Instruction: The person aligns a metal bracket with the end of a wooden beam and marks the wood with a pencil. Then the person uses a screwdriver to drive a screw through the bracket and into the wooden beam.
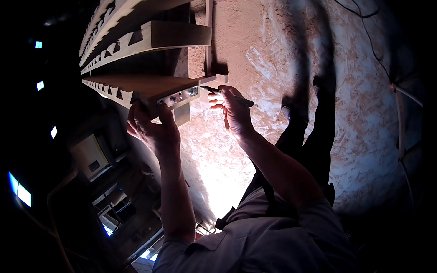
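Observation:
A long wooden board (pixel 145 85) with notches along one edge has its end turned toward me. Against that end lies a shiny metal plate (pixel 178 97) with holes and round fittings. My left hand (pixel 157 132) is closed at the plate's left end, thumb on the metal and fingers around the board's edge. In my right hand (pixel 236 111) is a slim dark pen-like tool (pixel 246 101), pinched between thumb and fingers. Its tip is at the plate's right end; whether it touches the wood or the metal I cannot tell.
Another notched board (pixel 177 35) lies beyond, with more beside it. A wooden block (pixel 181 114) shows below the plate. The floor (pixel 273 59) is pale and dusty. A cable (pixel 371 43) runs along the right. Dark equipment (pixel 93 154) stands at the left.

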`<action>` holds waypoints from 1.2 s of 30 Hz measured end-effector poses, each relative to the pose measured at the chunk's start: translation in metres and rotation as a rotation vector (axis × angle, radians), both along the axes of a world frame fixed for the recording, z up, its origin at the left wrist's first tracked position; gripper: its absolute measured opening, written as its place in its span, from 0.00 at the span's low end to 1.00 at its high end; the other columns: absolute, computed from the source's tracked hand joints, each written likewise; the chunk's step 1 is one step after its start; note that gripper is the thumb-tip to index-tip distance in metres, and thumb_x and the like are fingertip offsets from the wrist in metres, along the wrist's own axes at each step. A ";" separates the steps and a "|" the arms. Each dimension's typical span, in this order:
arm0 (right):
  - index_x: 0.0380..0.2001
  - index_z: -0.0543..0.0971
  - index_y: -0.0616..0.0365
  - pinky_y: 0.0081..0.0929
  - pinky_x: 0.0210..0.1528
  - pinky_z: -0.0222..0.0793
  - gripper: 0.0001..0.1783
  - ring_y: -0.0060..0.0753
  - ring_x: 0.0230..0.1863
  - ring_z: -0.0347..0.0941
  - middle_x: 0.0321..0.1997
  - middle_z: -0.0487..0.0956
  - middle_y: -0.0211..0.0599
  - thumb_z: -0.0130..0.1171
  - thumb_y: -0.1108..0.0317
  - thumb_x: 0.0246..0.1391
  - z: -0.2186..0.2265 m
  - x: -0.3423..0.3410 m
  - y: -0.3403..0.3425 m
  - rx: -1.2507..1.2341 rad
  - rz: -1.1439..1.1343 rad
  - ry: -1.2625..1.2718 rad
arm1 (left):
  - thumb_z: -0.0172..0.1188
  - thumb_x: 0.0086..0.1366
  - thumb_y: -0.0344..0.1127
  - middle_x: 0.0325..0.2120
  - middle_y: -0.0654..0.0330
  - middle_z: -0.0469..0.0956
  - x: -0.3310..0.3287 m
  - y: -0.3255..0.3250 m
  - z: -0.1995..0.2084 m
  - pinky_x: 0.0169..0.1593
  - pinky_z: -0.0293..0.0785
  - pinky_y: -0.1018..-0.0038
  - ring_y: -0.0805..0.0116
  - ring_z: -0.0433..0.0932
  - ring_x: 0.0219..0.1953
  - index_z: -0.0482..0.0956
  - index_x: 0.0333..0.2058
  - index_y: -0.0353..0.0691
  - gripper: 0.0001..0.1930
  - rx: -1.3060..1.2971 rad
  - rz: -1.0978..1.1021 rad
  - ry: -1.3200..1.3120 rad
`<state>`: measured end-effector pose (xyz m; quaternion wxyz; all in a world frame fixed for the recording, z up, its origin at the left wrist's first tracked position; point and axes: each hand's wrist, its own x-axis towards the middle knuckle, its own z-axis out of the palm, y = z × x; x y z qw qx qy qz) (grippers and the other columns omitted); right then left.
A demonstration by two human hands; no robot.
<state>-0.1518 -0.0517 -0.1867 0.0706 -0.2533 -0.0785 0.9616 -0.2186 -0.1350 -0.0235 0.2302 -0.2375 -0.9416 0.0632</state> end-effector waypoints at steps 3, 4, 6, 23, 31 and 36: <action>0.48 0.73 0.59 0.32 0.45 0.75 0.22 0.33 0.41 0.78 0.42 0.82 0.46 0.60 0.52 0.64 -0.001 0.000 -0.001 -0.027 0.003 0.010 | 0.66 0.58 0.38 0.50 0.53 0.74 -0.001 -0.002 -0.001 0.60 0.57 0.55 0.56 0.69 0.54 0.72 0.51 0.34 0.25 -0.011 -0.005 0.012; 0.48 0.73 0.59 0.32 0.45 0.75 0.22 0.33 0.41 0.78 0.42 0.82 0.47 0.60 0.52 0.64 -0.002 0.000 -0.002 -0.035 0.017 0.013 | 0.66 0.58 0.38 0.50 0.53 0.74 -0.002 -0.002 -0.001 0.60 0.57 0.55 0.56 0.69 0.54 0.72 0.51 0.34 0.24 -0.024 -0.012 0.020; 0.49 0.73 0.59 0.33 0.45 0.75 0.23 0.33 0.42 0.78 0.43 0.82 0.47 0.60 0.51 0.64 -0.001 0.000 -0.002 -0.045 0.035 0.011 | 0.66 0.58 0.38 0.50 0.53 0.74 -0.002 -0.003 0.000 0.60 0.57 0.54 0.56 0.70 0.53 0.72 0.51 0.34 0.24 -0.048 -0.023 0.036; 0.50 0.74 0.64 0.31 0.42 0.77 0.29 0.32 0.42 0.78 0.45 0.82 0.46 0.58 0.46 0.64 0.006 0.010 -0.008 0.012 0.115 -0.013 | 0.65 0.58 0.38 0.49 0.53 0.74 -0.002 -0.002 0.000 0.60 0.57 0.54 0.56 0.70 0.53 0.72 0.50 0.33 0.24 -0.026 0.030 0.005; 0.51 0.71 0.62 0.34 0.43 0.77 0.28 0.35 0.43 0.78 0.46 0.81 0.49 0.59 0.47 0.64 0.002 0.002 -0.004 -0.066 0.100 0.012 | 0.65 0.58 0.38 0.49 0.53 0.74 -0.001 0.001 -0.001 0.60 0.57 0.53 0.56 0.70 0.53 0.72 0.50 0.33 0.24 -0.015 0.049 0.008; 0.46 0.75 0.63 0.35 0.43 0.77 0.23 0.34 0.43 0.79 0.42 0.82 0.47 0.58 0.50 0.65 -0.007 0.010 -0.004 0.015 0.101 -0.034 | 0.65 0.58 0.38 0.49 0.53 0.74 -0.003 -0.005 -0.001 0.60 0.57 0.54 0.56 0.70 0.52 0.72 0.51 0.32 0.24 -0.035 0.018 0.000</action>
